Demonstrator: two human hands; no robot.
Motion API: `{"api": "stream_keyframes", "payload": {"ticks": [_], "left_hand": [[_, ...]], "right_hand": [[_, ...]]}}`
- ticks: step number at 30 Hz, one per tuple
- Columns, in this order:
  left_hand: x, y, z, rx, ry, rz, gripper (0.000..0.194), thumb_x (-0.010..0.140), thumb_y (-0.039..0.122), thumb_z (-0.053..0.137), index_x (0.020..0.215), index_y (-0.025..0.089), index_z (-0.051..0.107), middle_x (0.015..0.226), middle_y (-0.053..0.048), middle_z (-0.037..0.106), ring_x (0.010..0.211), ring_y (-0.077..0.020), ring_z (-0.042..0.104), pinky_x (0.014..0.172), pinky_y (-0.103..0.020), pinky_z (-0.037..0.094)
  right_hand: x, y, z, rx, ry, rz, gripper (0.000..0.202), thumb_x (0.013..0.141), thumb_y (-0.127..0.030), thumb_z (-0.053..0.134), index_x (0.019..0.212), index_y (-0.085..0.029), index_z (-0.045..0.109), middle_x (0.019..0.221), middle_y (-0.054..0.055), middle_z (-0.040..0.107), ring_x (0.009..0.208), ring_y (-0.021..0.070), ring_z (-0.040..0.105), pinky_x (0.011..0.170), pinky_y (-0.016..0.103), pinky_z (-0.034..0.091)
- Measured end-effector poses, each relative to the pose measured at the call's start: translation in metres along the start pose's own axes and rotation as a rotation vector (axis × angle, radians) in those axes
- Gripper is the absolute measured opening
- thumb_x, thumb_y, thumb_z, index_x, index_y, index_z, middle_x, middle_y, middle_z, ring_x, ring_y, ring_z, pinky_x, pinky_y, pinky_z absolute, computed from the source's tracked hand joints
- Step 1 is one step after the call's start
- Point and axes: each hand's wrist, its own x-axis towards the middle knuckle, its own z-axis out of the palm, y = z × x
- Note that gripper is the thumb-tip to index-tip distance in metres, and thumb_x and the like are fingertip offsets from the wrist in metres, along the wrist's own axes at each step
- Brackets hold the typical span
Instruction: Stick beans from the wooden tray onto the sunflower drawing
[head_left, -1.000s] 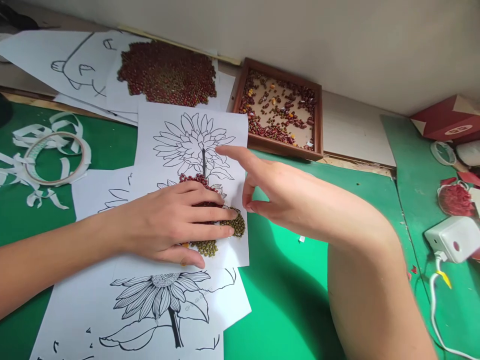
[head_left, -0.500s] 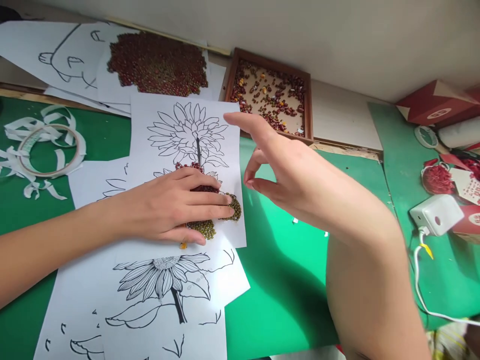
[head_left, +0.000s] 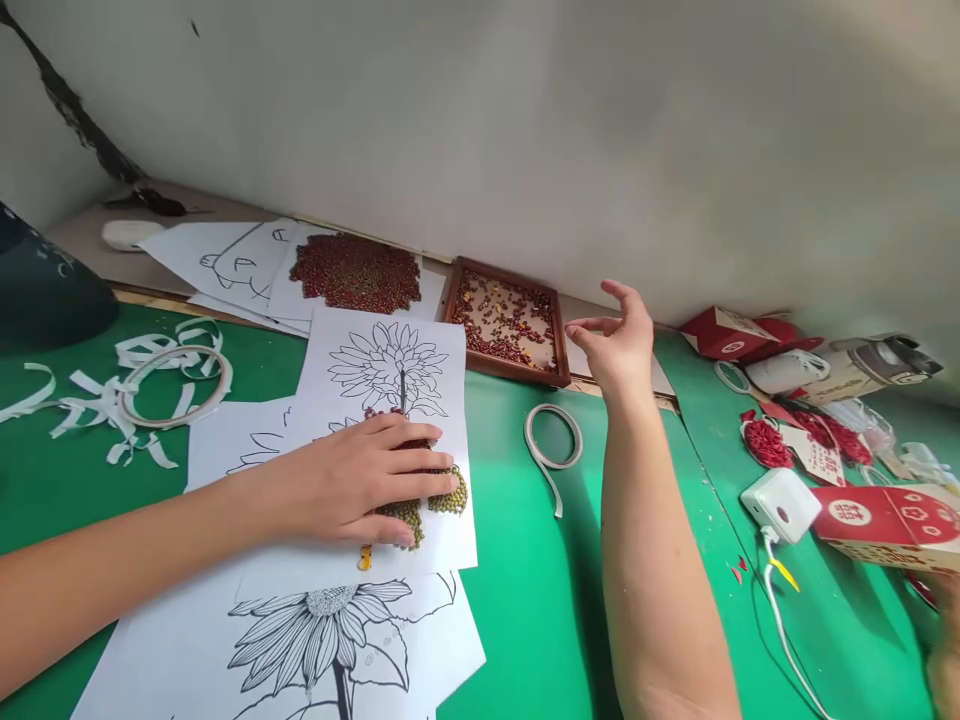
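Observation:
My left hand (head_left: 375, 475) lies flat, palm down, on a white sheet with a printed flower outline (head_left: 390, 365). Its fingers are stretched out and partly cover patches of dark red beans and green beans (head_left: 448, 492) on that sheet. A small yellow piece (head_left: 364, 557) sits below the thumb. My right hand (head_left: 621, 335) is raised just right of the wooden tray (head_left: 562, 345), which holds loose mixed beans (head_left: 510, 315). Its thumb meets another finger in a pinch while a finger above stands out; anything between the tips is too small to see.
A tape roll (head_left: 555, 437) lies on the green table (head_left: 510, 620); another tape roll (head_left: 127, 400) with torn strips is at left. A bean-covered sheet (head_left: 356, 272) is behind. At right are a white charger (head_left: 780, 503), a red box (head_left: 885, 515) and another person's hand (head_left: 943, 650).
My right hand has moved away from the flower sheet to beyond the tray's right side, uncovering a tape roll. The view has tilted up. My left hand stays on the sheet.

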Motion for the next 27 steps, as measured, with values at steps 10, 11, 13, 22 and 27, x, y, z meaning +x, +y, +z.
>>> {"api": "stream_keyframes", "payload": {"ticks": [10, 11, 13, 22, 27], "left_hand": [[-0.001, 0.001, 0.001, -0.046, 0.028, -0.028, 0.056, 0.105, 0.051, 0.065, 0.157, 0.032, 0.055, 0.159, -0.001, 0.061, 0.156, -0.0289, 0.044, 0.127, -0.042, 0.033], [0.000, 0.001, 0.001, -0.049, 0.043, -0.023, 0.056, 0.104, 0.050, 0.066, 0.156, 0.032, 0.056, 0.158, -0.001, 0.061, 0.155, -0.0287, 0.046, 0.126, -0.042, 0.034], [0.000, 0.002, 0.001, -0.060, 0.065, -0.022, 0.056, 0.104, 0.049, 0.066, 0.156, 0.031, 0.055, 0.156, -0.002, 0.063, 0.153, -0.0283, 0.049, 0.126, -0.043, 0.037], [0.002, 0.004, 0.002, -0.139, 0.233, -0.172, 0.042, 0.102, 0.018, 0.058, 0.143, 0.024, 0.054, 0.134, -0.010, 0.072, 0.129, -0.0284, 0.064, 0.111, -0.046, 0.051], [0.001, -0.004, -0.004, -0.219, 0.371, -0.396, 0.025, 0.103, 0.016, 0.053, 0.126, 0.023, 0.057, 0.120, -0.008, 0.070, 0.115, -0.0252, 0.063, 0.101, -0.044, 0.054]], "right_hand": [[0.028, 0.012, 0.031, -0.063, -0.164, 0.004, 0.084, 0.072, -0.016, 0.063, 0.156, -0.022, 0.053, 0.098, 0.007, 0.084, 0.114, 0.0339, 0.075, 0.099, 0.055, 0.060], [0.028, 0.012, 0.032, -0.052, -0.191, -0.011, 0.086, 0.073, -0.017, 0.063, 0.157, -0.022, 0.051, 0.103, 0.009, 0.084, 0.121, 0.0341, 0.072, 0.102, 0.055, 0.059], [0.028, 0.012, 0.033, -0.024, -0.269, -0.039, 0.089, 0.075, -0.018, 0.065, 0.162, -0.021, 0.046, 0.114, 0.011, 0.083, 0.132, 0.0343, 0.067, 0.107, 0.055, 0.057], [0.020, -0.005, 0.036, -0.102, -0.436, -0.135, 0.095, 0.080, -0.017, 0.063, 0.170, -0.027, 0.034, 0.104, 0.006, 0.084, 0.126, 0.0356, 0.069, 0.112, 0.062, 0.052], [0.018, -0.001, 0.051, -0.182, -0.355, -0.222, 0.086, 0.084, -0.020, 0.064, 0.166, -0.025, 0.040, 0.110, 0.008, 0.083, 0.133, 0.0416, 0.061, 0.114, 0.070, 0.047]]}}
